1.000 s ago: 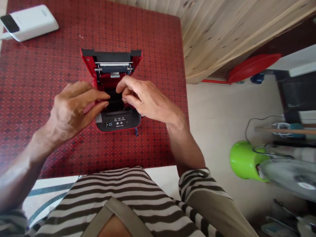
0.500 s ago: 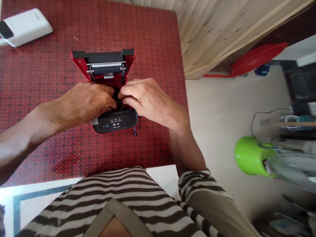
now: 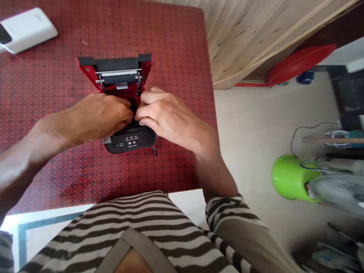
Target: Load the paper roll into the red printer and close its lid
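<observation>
A small red and black label printer (image 3: 131, 143) stands on the table with its lid (image 3: 116, 62) raised, showing a roller and metal bars under it. From the left, my left hand (image 3: 109, 112) reaches into the opened body, fingers curled down and their tips hidden inside. Opposite it, my right hand (image 3: 163, 112) has its thumb and fingers bent together inside the same cavity. Both hands' fingertips nearly meet over the dark interior. What they grip in there is too hidden to make out. A short black strap (image 3: 154, 151) hangs from the printer's near right corner.
The red patterned table (image 3: 176, 45) carries a white device with a dark end (image 3: 31, 30) at the far left. Beyond the table's right edge, a green bucket (image 3: 290, 177) and a red basin (image 3: 301, 64) are on the floor side. Wood panelling (image 3: 236, 34) borders the far right.
My right hand's fingers have shifted slightly, with one finger now lifted at the far side. The whole scene moves a little from the camera's motion; the lid stays raised.
</observation>
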The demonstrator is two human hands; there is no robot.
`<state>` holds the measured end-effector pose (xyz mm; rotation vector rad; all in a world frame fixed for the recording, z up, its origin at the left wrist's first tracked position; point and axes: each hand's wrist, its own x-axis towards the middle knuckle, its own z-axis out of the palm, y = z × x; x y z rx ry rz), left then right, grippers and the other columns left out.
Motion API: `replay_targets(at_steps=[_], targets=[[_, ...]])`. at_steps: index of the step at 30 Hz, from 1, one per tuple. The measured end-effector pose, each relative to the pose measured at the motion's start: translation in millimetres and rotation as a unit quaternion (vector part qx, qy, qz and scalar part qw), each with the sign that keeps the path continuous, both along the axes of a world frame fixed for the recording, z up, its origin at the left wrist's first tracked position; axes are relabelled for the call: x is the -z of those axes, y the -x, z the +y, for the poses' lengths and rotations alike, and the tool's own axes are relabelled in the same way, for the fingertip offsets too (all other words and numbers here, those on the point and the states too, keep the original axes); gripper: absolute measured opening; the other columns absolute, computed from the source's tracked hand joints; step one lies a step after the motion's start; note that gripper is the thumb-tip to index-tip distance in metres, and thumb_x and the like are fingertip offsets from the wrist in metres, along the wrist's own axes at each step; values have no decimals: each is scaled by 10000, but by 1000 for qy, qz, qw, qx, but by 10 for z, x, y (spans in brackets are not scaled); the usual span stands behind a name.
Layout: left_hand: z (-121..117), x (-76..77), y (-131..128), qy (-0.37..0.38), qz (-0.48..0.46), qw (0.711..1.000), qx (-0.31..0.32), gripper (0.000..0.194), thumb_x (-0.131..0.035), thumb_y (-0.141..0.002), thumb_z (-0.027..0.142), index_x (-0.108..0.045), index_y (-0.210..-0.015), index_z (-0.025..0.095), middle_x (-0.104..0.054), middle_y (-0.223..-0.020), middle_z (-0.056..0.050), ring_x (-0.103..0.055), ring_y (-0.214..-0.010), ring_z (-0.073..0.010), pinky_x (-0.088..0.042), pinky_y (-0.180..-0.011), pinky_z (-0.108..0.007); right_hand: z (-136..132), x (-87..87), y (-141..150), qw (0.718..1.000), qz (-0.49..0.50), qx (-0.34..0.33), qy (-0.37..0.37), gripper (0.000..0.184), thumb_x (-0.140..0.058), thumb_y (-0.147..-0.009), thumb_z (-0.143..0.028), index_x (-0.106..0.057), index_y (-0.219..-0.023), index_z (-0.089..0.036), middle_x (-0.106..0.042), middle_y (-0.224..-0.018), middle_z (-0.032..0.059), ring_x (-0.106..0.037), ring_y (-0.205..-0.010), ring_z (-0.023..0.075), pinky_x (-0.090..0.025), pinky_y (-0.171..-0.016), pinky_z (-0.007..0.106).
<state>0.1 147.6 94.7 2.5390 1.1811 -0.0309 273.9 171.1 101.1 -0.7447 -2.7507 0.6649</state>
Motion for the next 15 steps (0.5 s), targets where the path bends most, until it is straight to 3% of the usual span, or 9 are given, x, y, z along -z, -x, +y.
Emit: replay_targets(at_steps=[5,8,13,15], targets=[[15,-103,57,49,-16,999,12,313,-654,-1272,206,-879,-1060,256,-881,-1138,-13,-819,-1010,-221,-571,-894,-355,44,9,11,1000,10,4,-2,272,-743,-1168,-40,-870,-1086,-266,-811,-1168,46,-744,-1187,290,-592,-1163,478],[5,-104,114,46,-74,996,16,310,-655,-1281,216,-869,-1059,250,-868,-1112,-3,-804,-974,-199,-565,-899,-350,50,3,23,1000,14,11,11,264,-726,-1154,-43,-878,-1151,-259,-831,-1269,63,-758,-1242,311,-595,-1198,516],[2,-78,199,28,-139,990,23,339,-605,-1321,273,-854,-1097,222,-829,-1024,16,-741,-850,-150,-521,-804,-308,26,7,97,998,37,22,47,233,-703,-1189,-105,-856,-1093,-252,-848,-1294,84,-771,-1264,318,-605,-1204,517],[-2,-79,215,25,-162,986,35,390,-556,-1342,309,-856,-1111,220,-826,-1035,16,-736,-854,-143,-533,-811,-295,13,31,107,997,49,35,57,192,-729,-1168,-101,-856,-1185,-244,-855,-1349,93,-778,-1291,320,-607,-1205,504]])
